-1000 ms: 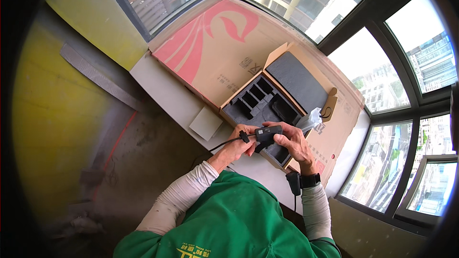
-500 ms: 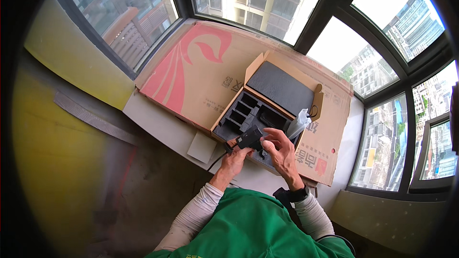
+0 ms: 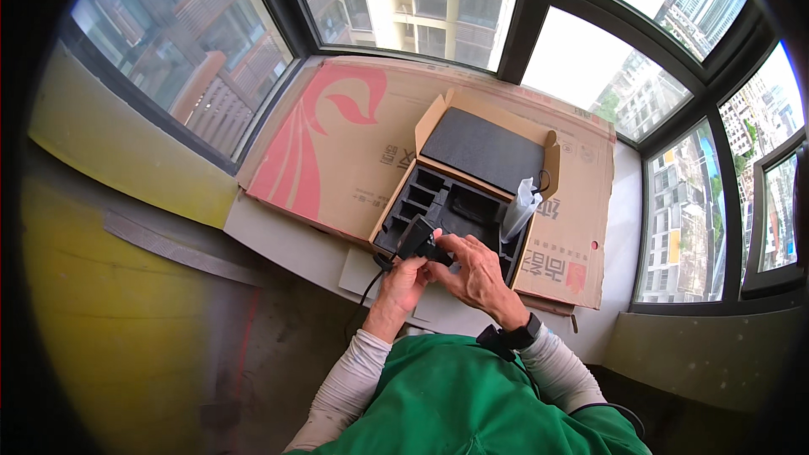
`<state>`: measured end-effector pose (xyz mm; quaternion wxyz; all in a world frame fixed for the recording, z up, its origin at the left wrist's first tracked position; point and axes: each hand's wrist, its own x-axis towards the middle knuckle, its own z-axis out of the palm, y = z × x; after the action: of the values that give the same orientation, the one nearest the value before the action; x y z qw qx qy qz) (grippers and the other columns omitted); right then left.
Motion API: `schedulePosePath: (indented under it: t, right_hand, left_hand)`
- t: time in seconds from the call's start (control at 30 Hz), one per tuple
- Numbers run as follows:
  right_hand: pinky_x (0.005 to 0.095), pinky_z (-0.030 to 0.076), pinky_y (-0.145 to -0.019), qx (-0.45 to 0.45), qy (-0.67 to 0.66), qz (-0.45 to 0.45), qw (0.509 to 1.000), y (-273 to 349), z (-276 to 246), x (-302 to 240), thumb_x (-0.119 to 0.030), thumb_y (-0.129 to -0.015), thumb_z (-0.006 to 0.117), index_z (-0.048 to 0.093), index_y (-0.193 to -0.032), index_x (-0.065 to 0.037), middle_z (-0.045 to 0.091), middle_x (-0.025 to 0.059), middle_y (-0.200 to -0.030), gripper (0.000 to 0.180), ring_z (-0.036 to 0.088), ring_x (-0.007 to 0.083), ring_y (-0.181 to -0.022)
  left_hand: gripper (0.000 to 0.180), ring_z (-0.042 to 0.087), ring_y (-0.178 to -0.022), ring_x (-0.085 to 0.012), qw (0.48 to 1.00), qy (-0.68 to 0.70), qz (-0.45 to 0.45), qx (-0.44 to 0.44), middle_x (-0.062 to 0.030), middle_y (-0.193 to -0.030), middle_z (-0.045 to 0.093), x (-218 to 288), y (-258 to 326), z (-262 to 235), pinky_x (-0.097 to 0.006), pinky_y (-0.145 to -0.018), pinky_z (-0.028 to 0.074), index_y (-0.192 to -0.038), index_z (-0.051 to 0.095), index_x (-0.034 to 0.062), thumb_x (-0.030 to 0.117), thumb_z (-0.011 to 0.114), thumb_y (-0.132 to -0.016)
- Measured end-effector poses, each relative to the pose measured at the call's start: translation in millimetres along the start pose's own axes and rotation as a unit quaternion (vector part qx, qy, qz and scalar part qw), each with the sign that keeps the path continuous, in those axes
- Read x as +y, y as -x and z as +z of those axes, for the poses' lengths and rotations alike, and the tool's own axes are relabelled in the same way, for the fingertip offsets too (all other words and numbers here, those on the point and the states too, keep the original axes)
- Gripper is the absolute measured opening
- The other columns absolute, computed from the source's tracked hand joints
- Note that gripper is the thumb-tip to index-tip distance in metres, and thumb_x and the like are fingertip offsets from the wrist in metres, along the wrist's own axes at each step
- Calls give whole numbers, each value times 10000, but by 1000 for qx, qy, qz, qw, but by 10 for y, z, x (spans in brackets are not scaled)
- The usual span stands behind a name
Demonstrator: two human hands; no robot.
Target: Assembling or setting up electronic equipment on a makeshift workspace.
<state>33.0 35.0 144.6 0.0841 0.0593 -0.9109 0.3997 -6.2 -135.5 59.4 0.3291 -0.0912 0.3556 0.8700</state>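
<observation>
My left hand (image 3: 401,285) is closed round the lower end of a small black boxy device (image 3: 415,238); its exact kind does not show. From it a thin black cable (image 3: 364,297) hangs down on the left. My right hand (image 3: 479,276) presses its thumb and fingers together on the device's right side, hiding part of it. Just beyond the hands lies an open cardboard box (image 3: 390,209) with a dark foam insert (image 3: 440,195) cut into several compartments. Its raised lid is lined with a dark foam sheet (image 3: 484,143). A translucent plastic bag (image 3: 520,212) stands in the box's right side.
Beneath the box a large flattened carton (image 3: 354,147) with a pink print covers the pale windowsill (image 3: 278,223). A light square tile or board (image 3: 364,274) lies by the box's near left corner. Dark window frames (image 3: 514,25) surround the far and right sides.
My right hand has come in from beside the device and closed on it. The device has tilted and shifted slightly left. The whole view has moved a little.
</observation>
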Motion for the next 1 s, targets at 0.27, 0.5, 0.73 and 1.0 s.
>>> schedulePosePath:
  t: [0.27,0.5,0.73,1.0]
  right_hand:
    - [375,527,-688,-14,-22,-13,1000,-18,-21,81,-178,-835,748,659,-1235,2,694,139,-830,448,642,257,-734]
    - [261,432,-612,-98,-296,225,923,-53,-218,124,-95,-805,684,681,-1212,54,579,7,-718,433,506,74,-656]
    - [258,432,-628,-113,-321,220,914,-68,-307,95,-141,-846,671,668,-1170,58,594,20,-725,381,520,79,-674]
    - [329,519,-759,-143,-258,136,946,-68,-121,142,-225,-945,700,672,-1069,55,706,90,-891,307,615,134,-838]
  left_hand:
    - [539,646,-931,-120,999,1,-25,-27,-3,-1351,647,-1,22,-32,-302,-824,525,-1472,552,120,142,663,-946]
    - [486,658,-839,-136,998,-41,26,31,-30,-1320,674,-40,51,73,-305,-698,519,-1436,575,111,108,609,-951]
    - [378,671,-793,-134,989,-129,51,43,-80,-1265,706,-25,43,113,-287,-660,521,-1320,640,73,60,569,-949]
    - [382,660,-889,-92,987,-121,86,59,-51,-1279,702,-209,-67,0,-259,-726,539,-1351,654,89,68,540,-987]
